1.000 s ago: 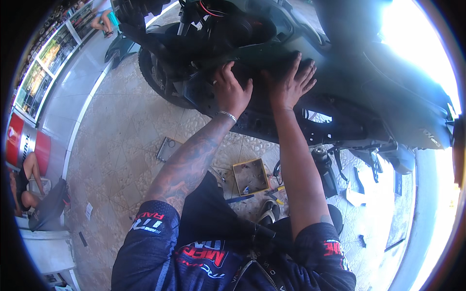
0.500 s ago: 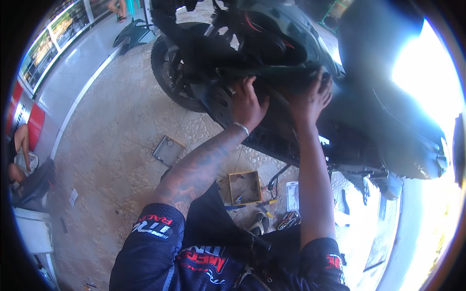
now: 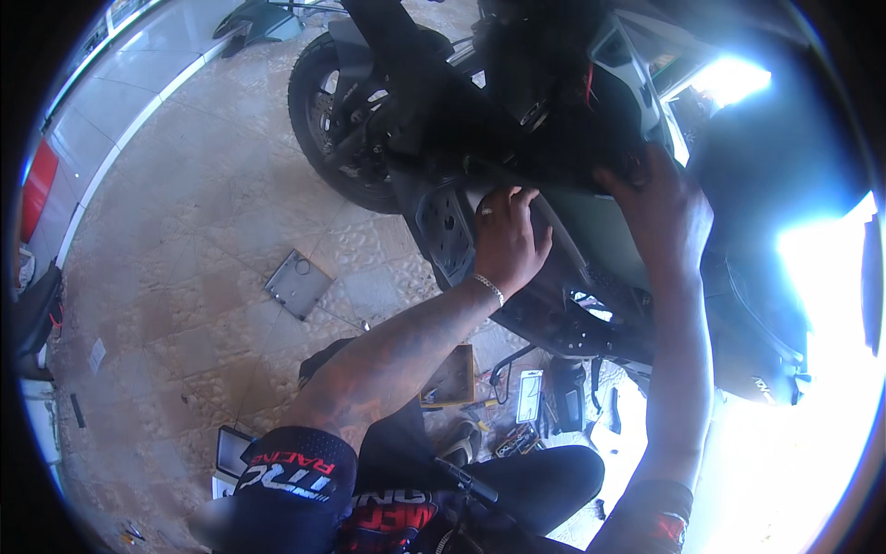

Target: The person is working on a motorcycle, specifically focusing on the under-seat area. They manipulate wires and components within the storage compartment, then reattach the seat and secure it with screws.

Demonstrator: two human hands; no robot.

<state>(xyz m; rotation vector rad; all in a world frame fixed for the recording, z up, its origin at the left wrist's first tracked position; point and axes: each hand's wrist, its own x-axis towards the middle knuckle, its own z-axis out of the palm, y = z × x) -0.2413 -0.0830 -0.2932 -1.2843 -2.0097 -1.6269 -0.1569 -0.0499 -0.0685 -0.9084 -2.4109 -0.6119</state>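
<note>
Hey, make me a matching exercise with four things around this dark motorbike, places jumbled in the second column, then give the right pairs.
Things
1. silver chain bracelet
2. shallow square grey tray
3. round black tyre
4. brown box with a yellow edge

Places
A. partly hidden by the left forearm
B. around the left wrist
C. at the picture-left end of the dark motorbike
D. lying uncovered on the pale floor

Pairs: 1-B, 2-D, 3-C, 4-A

Open room lies over the floor (image 3: 212, 212) left of the left hand (image 3: 510, 235), up to the wheel (image 3: 328, 134). The motorbike's side panel (image 3: 595, 235) blocks the way between the hands; beyond the right hand (image 3: 669, 222), shadow possibly hides a gap.
</note>
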